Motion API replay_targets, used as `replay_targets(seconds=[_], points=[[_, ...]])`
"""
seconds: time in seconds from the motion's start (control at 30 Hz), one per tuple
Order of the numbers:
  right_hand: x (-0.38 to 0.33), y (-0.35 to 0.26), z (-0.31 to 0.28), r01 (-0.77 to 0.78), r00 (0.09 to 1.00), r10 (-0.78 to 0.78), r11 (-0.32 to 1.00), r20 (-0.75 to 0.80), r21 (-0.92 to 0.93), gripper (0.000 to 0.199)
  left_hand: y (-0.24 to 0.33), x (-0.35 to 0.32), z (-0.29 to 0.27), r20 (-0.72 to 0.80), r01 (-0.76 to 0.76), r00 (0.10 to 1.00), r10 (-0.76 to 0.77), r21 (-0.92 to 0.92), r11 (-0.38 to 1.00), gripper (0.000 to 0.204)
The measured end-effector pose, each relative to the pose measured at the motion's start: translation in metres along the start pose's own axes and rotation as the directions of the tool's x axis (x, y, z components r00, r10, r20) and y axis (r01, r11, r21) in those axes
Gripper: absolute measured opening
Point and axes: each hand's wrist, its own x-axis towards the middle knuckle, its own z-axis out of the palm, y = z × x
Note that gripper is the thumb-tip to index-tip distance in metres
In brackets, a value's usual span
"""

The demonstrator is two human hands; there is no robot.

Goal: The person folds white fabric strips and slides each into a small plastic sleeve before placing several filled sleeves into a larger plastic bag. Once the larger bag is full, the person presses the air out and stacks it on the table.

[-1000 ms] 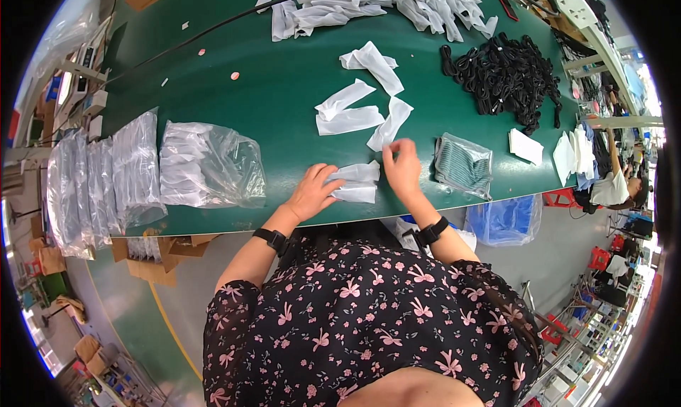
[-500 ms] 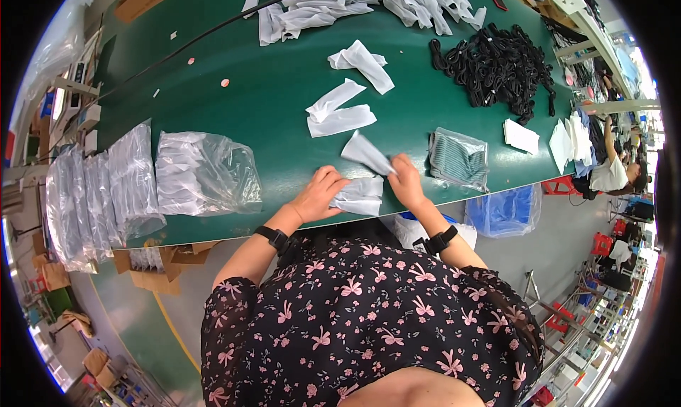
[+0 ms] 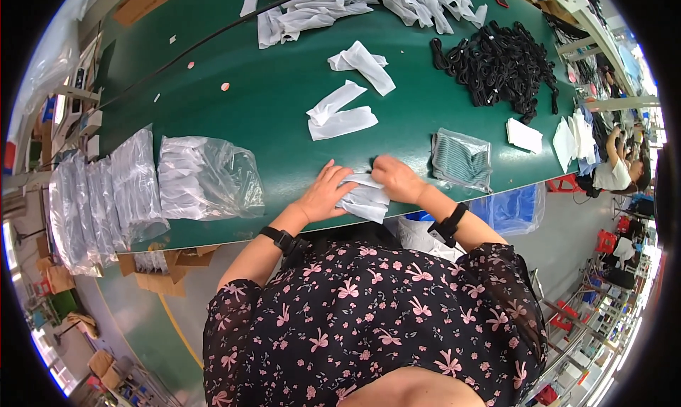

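Observation:
Near the table's front edge lies a small pile of white, translucent wrapped packets [image 3: 367, 203]. My left hand [image 3: 323, 194] rests against the pile's left end, its fingers stretched out and slightly apart, the thumb over the packets. My right hand [image 3: 401, 181] is closed at the far right of the pile, gripping the end of a white packet; its fingertips are partly hidden. Farther up the table lie two loose packets in a V [image 3: 344, 123] and a crossed pair [image 3: 362, 65].
Clear bags of white packets [image 3: 198, 180] line the left. To the right are a bag with striped green contents [image 3: 461, 159], white cards [image 3: 523, 135] and a heap of black coiled cords [image 3: 496, 70]. More white packets [image 3: 312, 20] lie at the back. A person [image 3: 617, 166] sits far right.
My right hand has brought the raised packet down onto the pile and turned inward, toward my left hand. The left hand has shifted slightly, its fingers more spread.

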Motion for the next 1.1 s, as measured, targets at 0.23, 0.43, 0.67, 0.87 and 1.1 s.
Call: replay_targets(seconds=[0.23,0.43,0.67,0.87,1.1], points=[[0.103,0.002,-0.009,-0.136,0.958,0.112,0.988,-0.264,-0.076,0.021,0.007,-0.002,0.002,-0.017,0.031,0.999,-0.03,0.079,0.996,0.07],[0.152,-0.001,0.019,-0.208,0.966,0.163,0.951,-0.201,-0.228,0.027,0.012,0.003,-0.002,-0.014,0.121,0.993,-0.121,-0.018,0.992,0.078],[0.108,-0.01,-0.034,-0.184,0.893,0.332,0.886,-0.304,0.426,0.018,0.008,-0.005,0.004,-0.06,0.164,0.984,-0.167,-0.058,0.985,0.079],[0.047,0.02,0.029,-0.104,0.754,0.632,0.384,-0.179,0.917,0.013,0.017,0.007,-0.009,-0.122,0.167,0.979,-0.162,0.034,0.985,0.077],[0.019,0.024,0.026,-0.19,0.825,0.563,0.336,-0.035,0.923,0.013,0.021,0.024,-0.027,-0.219,0.271,0.95,-0.222,0.225,0.936,0.077]])
